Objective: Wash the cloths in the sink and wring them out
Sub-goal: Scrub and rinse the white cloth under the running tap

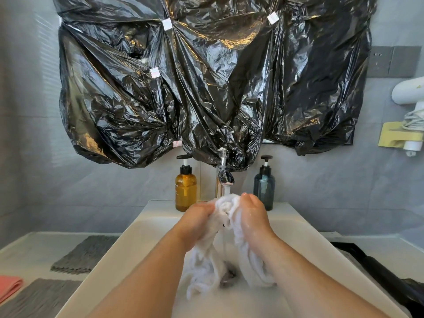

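A wet white cloth (226, 208) is bunched between both hands above the white sink (142, 230), right under the running tap (224, 177). My left hand (197, 220) grips its left side and my right hand (253, 216) grips its right side. The cloth's loose ends hang down into the basin, where the drain (228, 275) shows between them. Two grey cloths (86, 253) (34, 297) and a pink cloth (9, 286) lie on the counter to the left of the sink.
An amber pump bottle (185, 189) stands left of the tap, a dark blue one (264, 187) right of it. Black plastic sheeting (206, 83) covers the wall above. A black object (385, 271) lies on the right counter. A white appliance (408, 92) hangs on the right wall.
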Available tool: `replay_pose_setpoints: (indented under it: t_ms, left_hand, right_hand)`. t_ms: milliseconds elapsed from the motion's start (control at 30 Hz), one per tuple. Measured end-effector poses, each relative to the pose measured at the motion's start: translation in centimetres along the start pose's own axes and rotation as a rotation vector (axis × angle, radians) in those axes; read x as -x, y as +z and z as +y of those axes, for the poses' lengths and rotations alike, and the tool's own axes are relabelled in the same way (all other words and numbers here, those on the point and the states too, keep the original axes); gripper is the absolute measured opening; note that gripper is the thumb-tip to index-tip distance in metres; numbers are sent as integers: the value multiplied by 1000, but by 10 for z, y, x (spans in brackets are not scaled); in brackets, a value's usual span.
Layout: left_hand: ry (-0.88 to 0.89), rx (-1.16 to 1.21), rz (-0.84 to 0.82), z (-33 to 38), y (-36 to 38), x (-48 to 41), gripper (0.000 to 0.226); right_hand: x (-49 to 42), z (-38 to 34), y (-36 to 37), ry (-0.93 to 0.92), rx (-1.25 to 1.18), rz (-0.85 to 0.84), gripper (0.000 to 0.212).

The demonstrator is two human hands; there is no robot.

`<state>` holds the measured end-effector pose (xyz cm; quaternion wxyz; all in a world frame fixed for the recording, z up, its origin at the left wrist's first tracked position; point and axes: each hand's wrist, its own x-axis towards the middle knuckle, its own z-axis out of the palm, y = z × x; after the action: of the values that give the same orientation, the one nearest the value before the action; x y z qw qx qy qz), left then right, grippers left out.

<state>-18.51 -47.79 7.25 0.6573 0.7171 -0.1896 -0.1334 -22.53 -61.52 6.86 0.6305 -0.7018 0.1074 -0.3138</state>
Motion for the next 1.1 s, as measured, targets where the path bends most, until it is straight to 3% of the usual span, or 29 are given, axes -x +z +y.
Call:
replay_pose_setpoints:
  t_ms: [133, 200, 467, 600, 667, 733, 800, 867, 1000, 1100]
  left_hand:
    - [60, 95, 95, -1, 14, -3, 45]
    - [134, 30, 108, -2, 16, -6, 35]
    - [277, -525, -56, 1, 19, -11, 28]
    - [148, -649, -178, -4, 18, -7, 31]
    - [-140, -438, -341, -4, 10, -2, 43]
    - [-315, -584, -432, -3, -1, 2, 48]
    - [-301, -804, -361, -5, -9, 2, 45]
    - [-235, -781, -192, -8, -13, -2, 41]
    - [-39, -613, 211, -12, -19, -8, 27]
    - [111, -608, 305, -10, -15, -4, 14]
  right_hand:
    - [9, 10, 14, -33, 67, -64, 34]
    - [11, 13, 21, -42, 105, -81, 35]
    - [-3, 8, 10, -82, 259, -35, 39]
    - [-15, 3, -6, -84, 249, 71, 42]
    - [-21, -5, -14, -96, 168, 143, 44]
    - [-27, -14, -27, -119, 134, 224, 44]
    - [-36, -18, -45, -135, 248, 277, 41]
    - [-43, -16, -64, -102, 530, 258, 36]
    - [-45, 1, -80, 218, 1105, -66, 19]
    - [-34, 2, -63, 121, 1286, -224, 17]
